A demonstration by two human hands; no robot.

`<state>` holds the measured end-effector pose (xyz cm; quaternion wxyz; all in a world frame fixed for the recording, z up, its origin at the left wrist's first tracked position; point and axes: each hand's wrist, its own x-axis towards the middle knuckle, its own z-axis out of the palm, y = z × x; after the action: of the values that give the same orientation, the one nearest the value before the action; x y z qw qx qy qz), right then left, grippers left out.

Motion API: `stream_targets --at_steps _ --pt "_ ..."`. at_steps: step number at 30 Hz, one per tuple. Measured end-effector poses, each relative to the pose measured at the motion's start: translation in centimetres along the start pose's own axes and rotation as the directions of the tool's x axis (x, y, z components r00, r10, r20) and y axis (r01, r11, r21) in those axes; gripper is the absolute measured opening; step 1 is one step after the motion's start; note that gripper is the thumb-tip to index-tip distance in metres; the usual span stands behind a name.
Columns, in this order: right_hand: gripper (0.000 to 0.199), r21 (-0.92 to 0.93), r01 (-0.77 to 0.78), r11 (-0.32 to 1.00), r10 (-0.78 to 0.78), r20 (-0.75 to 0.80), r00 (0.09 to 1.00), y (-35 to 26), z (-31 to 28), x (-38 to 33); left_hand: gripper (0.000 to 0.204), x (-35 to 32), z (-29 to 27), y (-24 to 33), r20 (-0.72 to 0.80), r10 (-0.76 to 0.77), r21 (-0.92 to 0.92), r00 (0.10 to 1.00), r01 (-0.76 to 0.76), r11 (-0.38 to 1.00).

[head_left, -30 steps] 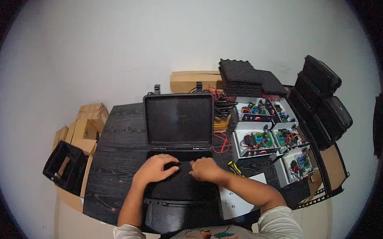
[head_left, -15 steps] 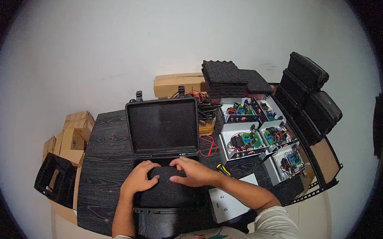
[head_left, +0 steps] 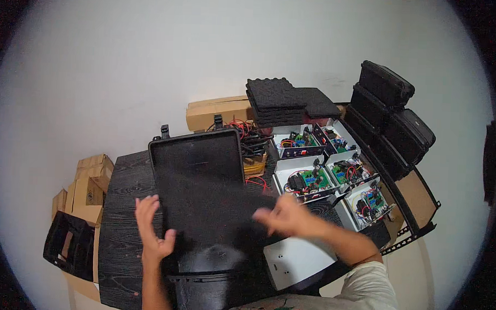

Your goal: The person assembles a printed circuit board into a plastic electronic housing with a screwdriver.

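Note:
A black hard case point(head_left: 196, 156) stands open in front of me, its lid tilted back toward the wall. Over its lower half is a dark foam sheet point(head_left: 213, 208), smeared by motion and raised enough to cover the lid's lower part. At the sheet's right edge, my right hand point(head_left: 287, 217) pinches it between thumb and fingers, though the grip is blurred. My left hand point(head_left: 153, 233) is beside the sheet's left side, thumb and fingers spread, holding nothing. A white metal panel point(head_left: 299, 260) lies under my right forearm.
Several white open housings with green circuit boards point(head_left: 310, 179) sit at the right. Behind them are stacked foam sheets point(head_left: 277, 101). Black cases point(head_left: 387, 86) are piled far right. Red and black cables point(head_left: 251, 136) lie beside the lid; cardboard boxes point(head_left: 88, 190) stand left.
Both hands were close together on the foam inside the case. They have moved apart, and the foam has come up with my right hand. The view has shifted slightly.

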<state>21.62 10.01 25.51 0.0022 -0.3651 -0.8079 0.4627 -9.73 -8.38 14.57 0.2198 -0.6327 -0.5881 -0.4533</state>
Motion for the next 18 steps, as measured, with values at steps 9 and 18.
stream_targets --at_steps 9,18 --pt "0.025 0.248 0.72 0.649 0.012 -0.948 0.317 12.9 -25.0 6.6 0.041 -2.3 2.1 0.0 0.295 -0.273 -0.027 0.915 0.294 0.955" --pt "0.031 0.27 0.625 0.732 0.239 -0.962 0.136 22.2 -34.7 18.5 0.045 -3.3 3.5 0.0 0.416 -0.281 0.12 0.865 0.254 0.96"
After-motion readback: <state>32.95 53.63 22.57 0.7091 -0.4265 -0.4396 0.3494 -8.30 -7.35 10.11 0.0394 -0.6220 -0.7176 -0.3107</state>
